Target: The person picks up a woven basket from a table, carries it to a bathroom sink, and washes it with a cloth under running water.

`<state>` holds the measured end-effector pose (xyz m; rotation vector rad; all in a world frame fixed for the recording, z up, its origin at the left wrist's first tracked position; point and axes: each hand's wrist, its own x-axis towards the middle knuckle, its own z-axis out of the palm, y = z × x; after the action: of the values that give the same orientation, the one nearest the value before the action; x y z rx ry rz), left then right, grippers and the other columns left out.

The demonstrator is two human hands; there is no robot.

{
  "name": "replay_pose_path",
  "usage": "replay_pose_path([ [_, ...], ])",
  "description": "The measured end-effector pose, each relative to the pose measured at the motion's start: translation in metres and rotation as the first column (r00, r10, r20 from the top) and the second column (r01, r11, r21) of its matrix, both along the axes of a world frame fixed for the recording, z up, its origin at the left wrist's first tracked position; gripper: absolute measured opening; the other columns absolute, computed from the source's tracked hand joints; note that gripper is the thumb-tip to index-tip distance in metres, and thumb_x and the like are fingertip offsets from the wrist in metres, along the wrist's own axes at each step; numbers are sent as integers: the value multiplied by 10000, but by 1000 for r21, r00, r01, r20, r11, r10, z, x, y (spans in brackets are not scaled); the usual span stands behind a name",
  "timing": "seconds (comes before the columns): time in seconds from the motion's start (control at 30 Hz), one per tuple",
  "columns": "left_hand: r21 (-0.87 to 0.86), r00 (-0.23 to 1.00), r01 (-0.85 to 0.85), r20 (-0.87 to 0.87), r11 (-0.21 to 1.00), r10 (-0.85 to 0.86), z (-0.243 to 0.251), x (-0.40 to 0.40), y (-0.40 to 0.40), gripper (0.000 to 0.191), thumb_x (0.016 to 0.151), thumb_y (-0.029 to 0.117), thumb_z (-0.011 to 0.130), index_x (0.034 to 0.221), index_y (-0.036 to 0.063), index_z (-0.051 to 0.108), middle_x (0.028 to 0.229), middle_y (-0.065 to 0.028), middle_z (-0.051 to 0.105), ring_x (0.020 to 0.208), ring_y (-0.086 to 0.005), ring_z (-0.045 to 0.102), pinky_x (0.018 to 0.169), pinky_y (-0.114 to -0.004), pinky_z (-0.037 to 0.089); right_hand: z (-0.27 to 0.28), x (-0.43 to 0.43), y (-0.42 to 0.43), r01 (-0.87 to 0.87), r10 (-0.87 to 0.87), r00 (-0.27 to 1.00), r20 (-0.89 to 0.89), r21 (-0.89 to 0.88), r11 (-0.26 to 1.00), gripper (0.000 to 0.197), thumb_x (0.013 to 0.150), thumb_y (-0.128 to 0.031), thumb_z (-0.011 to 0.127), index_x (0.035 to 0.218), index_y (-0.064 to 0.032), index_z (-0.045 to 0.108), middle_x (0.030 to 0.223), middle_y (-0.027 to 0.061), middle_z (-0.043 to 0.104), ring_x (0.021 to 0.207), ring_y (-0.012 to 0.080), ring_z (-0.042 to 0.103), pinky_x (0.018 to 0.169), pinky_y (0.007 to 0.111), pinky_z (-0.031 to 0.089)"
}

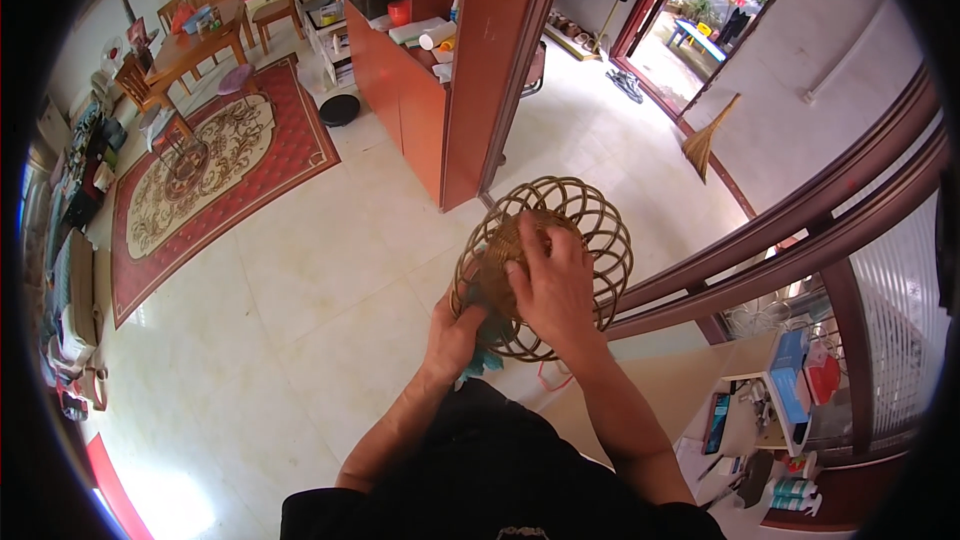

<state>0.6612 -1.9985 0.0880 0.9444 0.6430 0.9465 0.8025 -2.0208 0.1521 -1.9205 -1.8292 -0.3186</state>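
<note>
A round woven wicker basket (pixel 617 255) with a looped openwork rim is held up in front of my body. My left hand (pixel 454 334) grips its left edge, the thumb over the rim. My right hand (pixel 556 277) reaches over the basket, its fingers bent on the brown woven middle; whether they pinch anything cannot be told. A teal cloth (pixel 484 364) hangs below the basket beside my left hand, partly hidden by the weave.
An orange-red cabinet (pixel 405 120) stands ahead, with a patterned rug (pixel 300 127) to the left. A straw broom (pixel 705 142) leans by the right wall. Lower right, a desk holds a phone (pixel 718 420), a blue box (pixel 789 375) and spray bottles (pixel 795 495).
</note>
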Motion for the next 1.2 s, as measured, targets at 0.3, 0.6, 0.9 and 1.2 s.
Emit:
replay_pose_path([
  [0.3,-126,978,-100,172,987,121,2,-17,4,555,812,-76,384,1354,15,309,1230,-100,499,1076,-174,504,914,-277,414,30,-3,-12,-353,368,892,-262,106,930,298,803,-126,609,1097,-82,582,1023,142,534,850,242,542,718,314,438],
  [0.6,-181,977,-114,157,977,143,-8,-32,20,546,817,-68,405,1346,39,323,1229,-122,503,1088,-209,509,908,-323,442,16,17,-15,52,161,882,-444,430,901,89,822,-61,600,798,3,544,645,74,511,547,166,453,499,260,387],
  [0.9,-56,998,-18,55,998,21,-11,3,26,535,847,-46,412,1364,33,300,1231,-97,496,1079,-170,491,910,-279,405,-18,2,41,81,-62,991,-119,163,983,470,804,-201,599,1232,-46,482,1093,147,466,976,295,477,789,407,402],
  [1.2,-82,998,69,6,994,-69,-24,68,65,520,838,-39,412,1350,2,326,1262,-71,463,1131,-141,433,949,-258,345,-25,78,64,273,-264,953,-151,42,961,412,836,-258,552,1222,-119,517,1130,133,458,994,305,467,831,432,382],
])
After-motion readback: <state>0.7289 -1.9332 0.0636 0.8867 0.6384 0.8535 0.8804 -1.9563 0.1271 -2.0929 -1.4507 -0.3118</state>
